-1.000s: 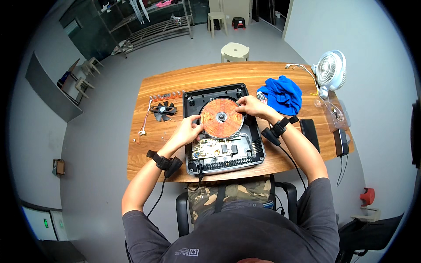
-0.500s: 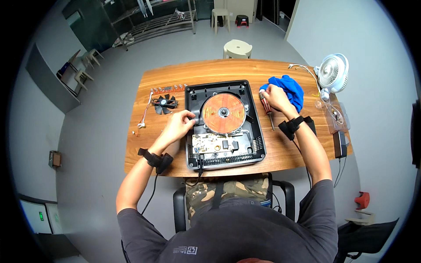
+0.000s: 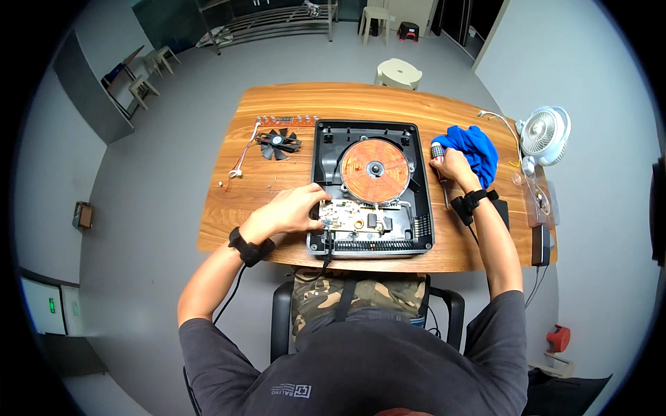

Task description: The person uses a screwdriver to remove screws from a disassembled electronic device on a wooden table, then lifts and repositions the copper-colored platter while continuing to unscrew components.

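Observation:
An appliance base, a black open case (image 3: 424, 222), lies on the table with a round copper coil (image 3: 392, 173) in its upper part. Below the coil sits a pale circuit board (image 3: 343, 223). My left hand (image 3: 295, 208) reaches over the case's left wall, thumb and fingers closed about the board's left end; the fingertips are partly hidden. To the right of the case, my right hand (image 3: 454, 166) grips a screwdriver (image 3: 437, 150) with a red and black handle. Its shaft points toward me, beside a crumpled blue cloth (image 3: 482, 147).
A black fan (image 3: 279, 141), a strip board (image 3: 288, 120) with wires and several small screws lie left of the case. On the right are a white desk fan (image 3: 544, 133), a clear plastic box (image 3: 551, 201) and a black adapter-like block (image 3: 541, 243). A cord (image 3: 329, 253) leaves the case's front.
My left hand has moved from the case's left wall, beside the coil, down to the circuit board's end. The right hand has shifted down the screwdriver's handle. The whole view has swung slightly.

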### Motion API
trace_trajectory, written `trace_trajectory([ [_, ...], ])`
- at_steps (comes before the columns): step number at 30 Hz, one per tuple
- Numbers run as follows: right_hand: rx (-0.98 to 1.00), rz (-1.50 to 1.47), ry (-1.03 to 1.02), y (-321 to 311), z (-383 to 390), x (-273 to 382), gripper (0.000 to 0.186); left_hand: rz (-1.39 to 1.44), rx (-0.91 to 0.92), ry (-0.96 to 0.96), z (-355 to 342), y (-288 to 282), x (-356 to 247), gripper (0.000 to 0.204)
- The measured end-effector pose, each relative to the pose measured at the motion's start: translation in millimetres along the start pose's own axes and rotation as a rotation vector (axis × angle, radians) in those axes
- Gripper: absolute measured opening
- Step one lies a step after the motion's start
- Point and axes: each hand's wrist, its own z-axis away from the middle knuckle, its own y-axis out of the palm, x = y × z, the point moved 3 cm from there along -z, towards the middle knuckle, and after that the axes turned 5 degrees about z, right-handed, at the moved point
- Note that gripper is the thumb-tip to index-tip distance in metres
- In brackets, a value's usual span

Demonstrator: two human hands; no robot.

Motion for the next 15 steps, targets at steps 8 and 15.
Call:
trace_trajectory([
  [8, 0.011, -0.101, -0.017, 6, -11, -14, 0.049, -0.134, 0.111, -0.103, -13, 0, -15, 0.072],
  [15, -0.031, -0.230, -0.076, -22, 4, -13, 0.043, -0.056, 0.017, -0.041, -5, 1, -12, 0.071],
])
